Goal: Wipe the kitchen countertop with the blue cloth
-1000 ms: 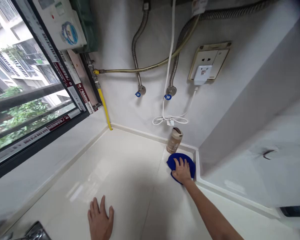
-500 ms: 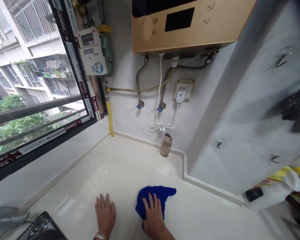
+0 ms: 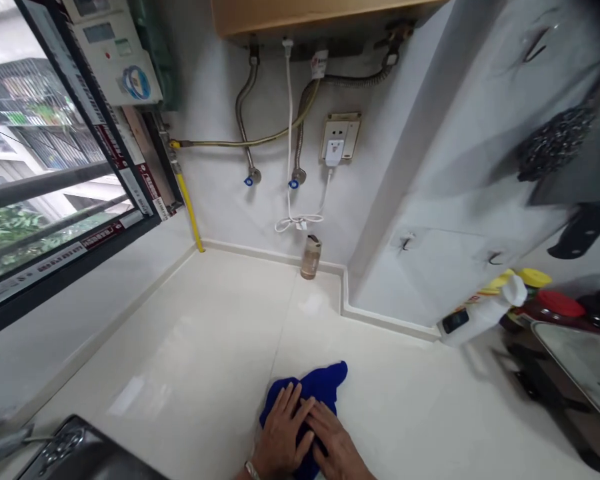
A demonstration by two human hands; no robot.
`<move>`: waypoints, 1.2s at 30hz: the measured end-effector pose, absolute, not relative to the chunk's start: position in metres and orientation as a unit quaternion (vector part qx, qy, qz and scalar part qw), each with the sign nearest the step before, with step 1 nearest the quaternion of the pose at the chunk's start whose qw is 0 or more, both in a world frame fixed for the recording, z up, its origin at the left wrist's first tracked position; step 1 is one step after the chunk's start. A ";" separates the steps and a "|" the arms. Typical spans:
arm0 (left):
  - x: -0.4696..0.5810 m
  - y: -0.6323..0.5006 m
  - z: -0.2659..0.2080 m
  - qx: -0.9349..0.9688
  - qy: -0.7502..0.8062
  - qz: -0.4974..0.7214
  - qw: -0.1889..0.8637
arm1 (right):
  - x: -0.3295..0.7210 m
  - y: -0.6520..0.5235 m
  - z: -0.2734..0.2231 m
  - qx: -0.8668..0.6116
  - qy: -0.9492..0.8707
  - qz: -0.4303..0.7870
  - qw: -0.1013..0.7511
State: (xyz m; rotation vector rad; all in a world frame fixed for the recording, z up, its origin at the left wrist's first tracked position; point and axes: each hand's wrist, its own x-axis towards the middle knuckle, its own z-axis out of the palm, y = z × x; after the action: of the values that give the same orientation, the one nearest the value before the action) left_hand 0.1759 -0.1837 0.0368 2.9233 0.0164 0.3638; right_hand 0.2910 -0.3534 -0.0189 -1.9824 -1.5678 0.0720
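Note:
A blue cloth (image 3: 320, 388) lies crumpled on the cream countertop (image 3: 220, 340) near the bottom of the view. Both hands press down on it side by side. My left hand (image 3: 280, 437), with a watch at the wrist, lies flat on the cloth's left part. My right hand (image 3: 336, 445) lies flat on its right part, the fingers of the two hands touching. Neither hand grips the cloth.
A small brown bottle (image 3: 311, 257) stands in the back corner under a coiled white cable. A white spray bottle (image 3: 480, 313) and jars stand at right. A stove edge (image 3: 75, 450) is at bottom left, a window at left.
My right hand dragged the cloth from the far corner back toward me. My left hand then moved right onto the cloth beside the right hand.

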 end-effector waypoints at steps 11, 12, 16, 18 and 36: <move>0.170 -0.184 0.019 0.993 0.038 0.087 0.063 | 0.299 -0.347 -0.005 -0.819 -0.519 0.056 0.240; 0.176 -0.179 0.020 0.993 0.048 0.084 0.071 | 0.301 -0.338 -0.004 -0.826 -0.509 0.056 0.235; 0.216 -0.149 0.027 0.987 0.091 0.078 0.111 | 0.316 -0.296 0.000 -0.852 -0.475 0.021 0.221; 0.240 -0.131 0.031 0.983 0.112 0.079 0.125 | 0.329 -0.273 0.001 -0.858 -0.467 0.004 0.213; 0.383 -0.202 0.033 0.981 0.061 0.096 0.156 | 0.452 -0.351 -0.012 -0.863 -0.438 -0.091 0.234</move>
State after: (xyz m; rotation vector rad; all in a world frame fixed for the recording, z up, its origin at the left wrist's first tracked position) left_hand 0.3828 -0.2023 0.0329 2.8085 0.1749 0.2742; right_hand 0.4517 -0.3511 -0.0125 -2.3686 -1.2029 -0.2494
